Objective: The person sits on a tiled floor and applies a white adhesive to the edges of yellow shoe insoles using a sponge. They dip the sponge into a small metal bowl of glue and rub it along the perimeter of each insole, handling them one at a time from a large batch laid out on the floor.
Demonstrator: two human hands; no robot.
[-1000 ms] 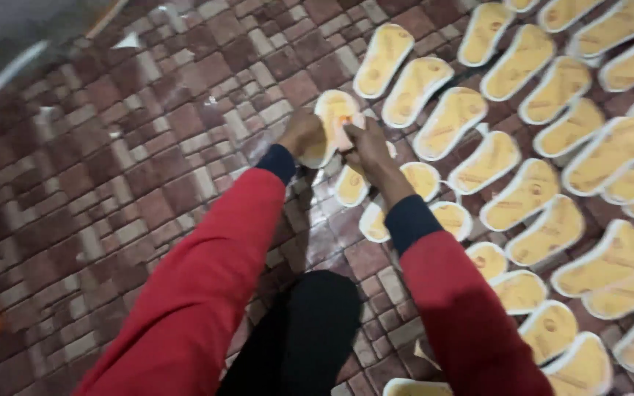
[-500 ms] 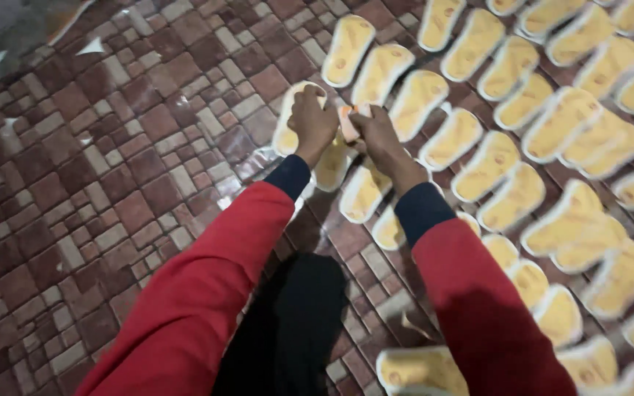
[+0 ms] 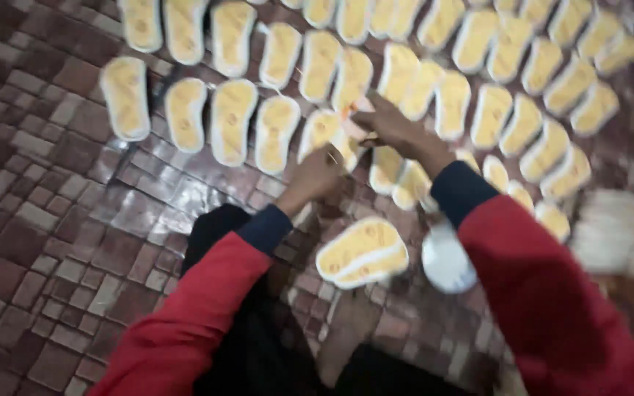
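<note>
In the head view, the left hand point(image 3: 317, 172) and the right hand point(image 3: 394, 128) meet over one yellow shoe sole point(image 3: 324, 132) in the rows of soles point(image 3: 232, 121) on the brick floor point(image 3: 45, 220). Both hands seem closed on this sole, but blur hides the fingers. It could slip and disturb the neighbouring soles, because they lie very close. A small stack of soles point(image 3: 362, 253) lies near the knees.

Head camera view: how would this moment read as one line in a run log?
left hand: on a yellow insole | right hand: fingers on insoles, grip unclear | rows of insoles on brick floor | loose insole near knees
</note>
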